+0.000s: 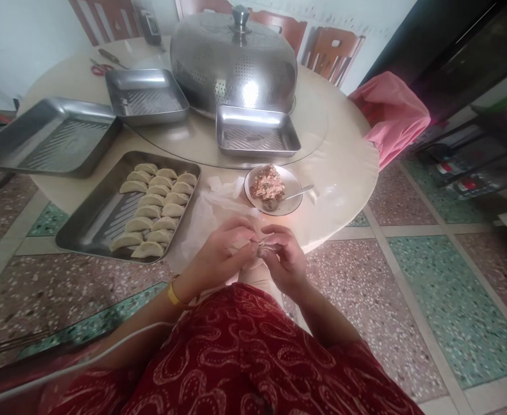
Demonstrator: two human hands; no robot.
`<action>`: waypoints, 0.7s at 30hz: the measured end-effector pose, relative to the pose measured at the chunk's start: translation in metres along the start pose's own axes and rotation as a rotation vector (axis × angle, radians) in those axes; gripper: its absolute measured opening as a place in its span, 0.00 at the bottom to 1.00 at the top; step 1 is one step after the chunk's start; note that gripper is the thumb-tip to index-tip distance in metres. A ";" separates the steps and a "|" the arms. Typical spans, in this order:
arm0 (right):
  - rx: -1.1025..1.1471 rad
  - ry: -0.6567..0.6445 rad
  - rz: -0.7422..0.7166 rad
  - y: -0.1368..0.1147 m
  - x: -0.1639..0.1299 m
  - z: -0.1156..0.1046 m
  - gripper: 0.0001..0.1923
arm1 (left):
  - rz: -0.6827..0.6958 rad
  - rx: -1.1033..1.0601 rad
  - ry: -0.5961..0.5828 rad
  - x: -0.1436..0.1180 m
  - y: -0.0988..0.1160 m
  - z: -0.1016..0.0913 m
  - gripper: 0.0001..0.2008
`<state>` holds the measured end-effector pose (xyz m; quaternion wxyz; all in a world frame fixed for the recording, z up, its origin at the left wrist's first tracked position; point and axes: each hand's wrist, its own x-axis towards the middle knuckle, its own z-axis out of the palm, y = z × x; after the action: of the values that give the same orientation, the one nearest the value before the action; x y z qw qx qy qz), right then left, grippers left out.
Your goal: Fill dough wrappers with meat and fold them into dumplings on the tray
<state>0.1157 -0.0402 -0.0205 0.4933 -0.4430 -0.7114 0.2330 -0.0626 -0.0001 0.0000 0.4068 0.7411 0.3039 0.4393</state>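
Note:
Close to the table's near edge, my left hand and my right hand pinch a dumpling between them, its pale dough edge showing among the fingers. Most of it is hidden by the fingers. Just beyond my hands sits a plate of minced filling, with a spoon resting in it. To the left, a metal tray holds several folded dumplings in rows. A crumpled translucent plastic sheet lies between that tray and the plate.
Three more metal pans, a left one, a middle one and a right one, stand farther back. A large domed metal lid is behind them. Red scissors lie at the back left. Pink cloth hangs at the right.

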 end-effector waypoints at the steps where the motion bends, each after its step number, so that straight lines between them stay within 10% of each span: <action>1: -0.020 0.006 -0.010 0.000 0.000 0.000 0.14 | 0.010 0.000 -0.005 0.000 0.000 0.000 0.06; 11: -0.174 0.152 -0.126 -0.002 0.005 0.003 0.11 | -0.093 0.108 0.141 -0.012 0.002 0.004 0.05; 21: -0.165 -0.021 -0.118 -0.007 0.005 0.003 0.08 | -0.133 0.197 0.164 -0.012 0.005 -0.001 0.05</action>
<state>0.1093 -0.0394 -0.0140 0.4603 -0.4371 -0.7582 0.1489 -0.0678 -0.0118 -0.0004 0.3341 0.7172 0.4262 0.4387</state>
